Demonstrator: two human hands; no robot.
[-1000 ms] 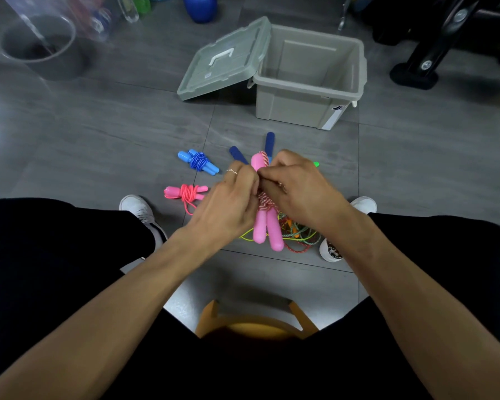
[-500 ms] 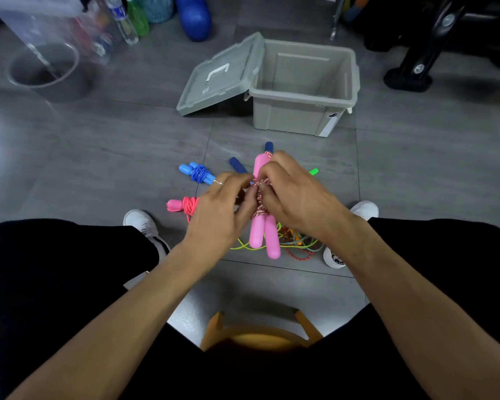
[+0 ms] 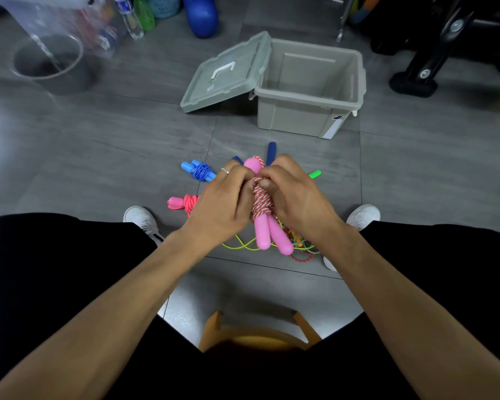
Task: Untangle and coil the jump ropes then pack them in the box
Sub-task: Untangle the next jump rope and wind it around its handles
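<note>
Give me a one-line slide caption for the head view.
Both hands grip the pink-handled jump rope above the open grey box's floor.

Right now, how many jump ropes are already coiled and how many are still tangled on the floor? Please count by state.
Coiled, lying on the floor: 2, the blue rope and the coral rope.
Coiled, held in both hands: 1, the pink-handled rope.
Loose in the tangled pile: count unclear; blue and green handles show.
In the box: 0 visible.
Total coiled: 3.

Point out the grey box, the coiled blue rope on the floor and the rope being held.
Grey box (image 3: 293, 119): head view, front wall.
Coiled blue rope (image 3: 201, 171): head view, wound cord.
Pink-handled rope (image 3: 262, 235): head view, left handle.
</note>
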